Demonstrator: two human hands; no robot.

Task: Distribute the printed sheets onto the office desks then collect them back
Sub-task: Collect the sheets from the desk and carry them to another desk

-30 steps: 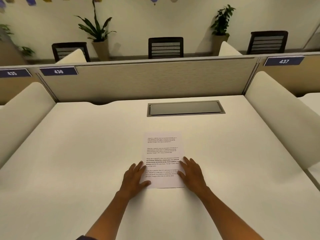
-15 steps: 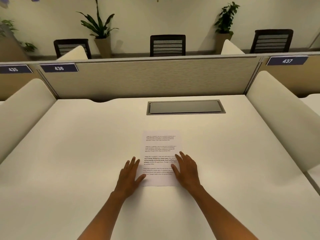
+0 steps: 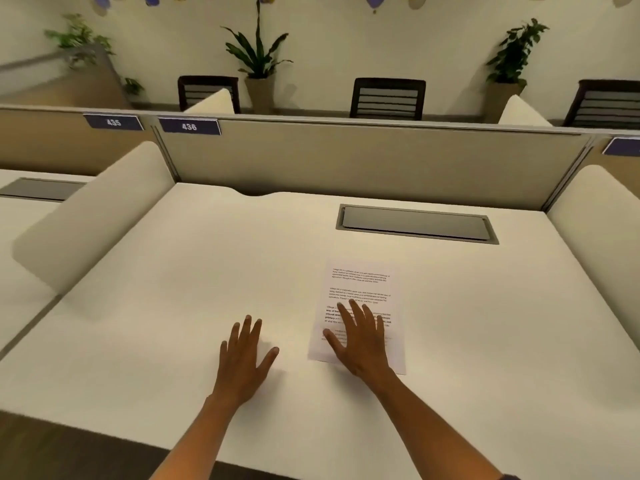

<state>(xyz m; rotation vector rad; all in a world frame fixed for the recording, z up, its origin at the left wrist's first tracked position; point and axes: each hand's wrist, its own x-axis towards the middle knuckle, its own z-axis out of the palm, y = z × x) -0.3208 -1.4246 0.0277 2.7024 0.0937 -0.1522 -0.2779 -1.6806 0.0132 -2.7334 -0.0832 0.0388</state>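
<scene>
Flat, the white printed sheet [image 3: 360,292] shows black text paragraphs.

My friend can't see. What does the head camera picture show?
A person's right hand lies flat on a printed sheet on a white desk, and the left hand lies flat on the bare desk beside it. Behind are a divider labelled 436, chairs and plants.
</scene>
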